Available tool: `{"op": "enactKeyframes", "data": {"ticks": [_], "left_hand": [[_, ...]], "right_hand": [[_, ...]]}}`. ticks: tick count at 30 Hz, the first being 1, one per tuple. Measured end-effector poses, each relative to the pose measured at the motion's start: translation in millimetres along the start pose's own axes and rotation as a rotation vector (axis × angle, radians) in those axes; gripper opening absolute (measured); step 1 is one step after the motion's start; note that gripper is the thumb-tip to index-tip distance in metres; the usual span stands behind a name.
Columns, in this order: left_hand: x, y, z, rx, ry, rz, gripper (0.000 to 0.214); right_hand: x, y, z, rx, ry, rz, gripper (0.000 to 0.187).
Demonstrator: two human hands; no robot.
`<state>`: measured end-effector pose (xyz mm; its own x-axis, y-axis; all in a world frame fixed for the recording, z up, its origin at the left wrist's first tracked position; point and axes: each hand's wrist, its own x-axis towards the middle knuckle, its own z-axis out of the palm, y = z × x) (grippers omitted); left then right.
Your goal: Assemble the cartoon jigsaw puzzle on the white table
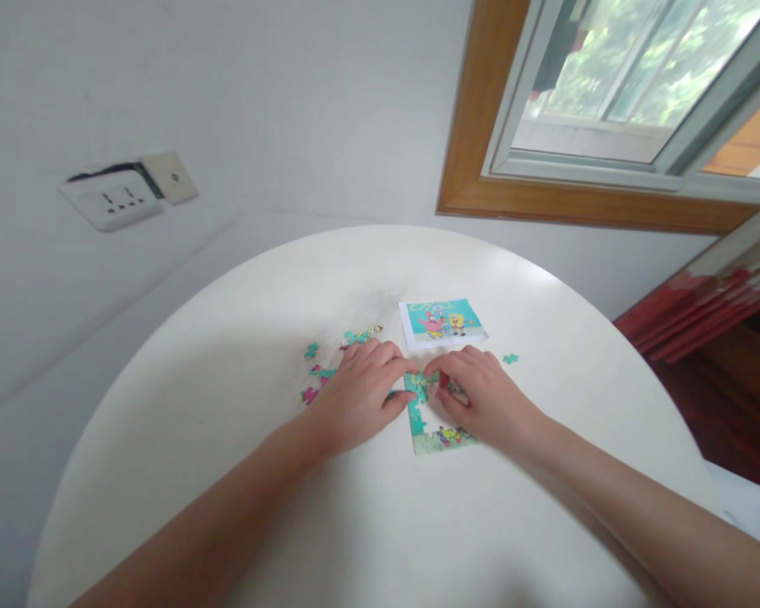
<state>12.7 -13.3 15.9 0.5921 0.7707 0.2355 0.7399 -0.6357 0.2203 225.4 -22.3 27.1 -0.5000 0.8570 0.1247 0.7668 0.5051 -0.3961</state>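
Observation:
A partly joined jigsaw puzzle [418,425] lies flat on the table, its left and lower edges showing around a white gap. At its upper left edge is my left hand [371,384], palm down, thumb and index finger apart and touching the border. My right hand [475,388] curls over the right part of the puzzle and hides much of it. Between its thumb and index finger shows a small reddish bit, seemingly a puzzle piece [443,381]. Just beyond the hands lies a reference picture [443,321] of cartoon figures on a teal ground.
Several loose puzzle pieces [310,394] lie left of my left hand, some partly behind it. One teal loose piece [510,359] is right of my right hand. The round white table [228,371] stands by a wall with a socket [117,199] and a wood-framed window [475,110].

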Motion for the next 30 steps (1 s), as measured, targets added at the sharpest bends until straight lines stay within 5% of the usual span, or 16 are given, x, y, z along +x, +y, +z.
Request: {"op": "enactKeyframes", "data": {"ticks": [30], "left_hand": [[1, -1, 0.8, -0.003, -0.01, 0.0, 0.024]], "right_hand": [[-1, -1, -11, -0.123, -0.029, -0.116, 0.03]]}}
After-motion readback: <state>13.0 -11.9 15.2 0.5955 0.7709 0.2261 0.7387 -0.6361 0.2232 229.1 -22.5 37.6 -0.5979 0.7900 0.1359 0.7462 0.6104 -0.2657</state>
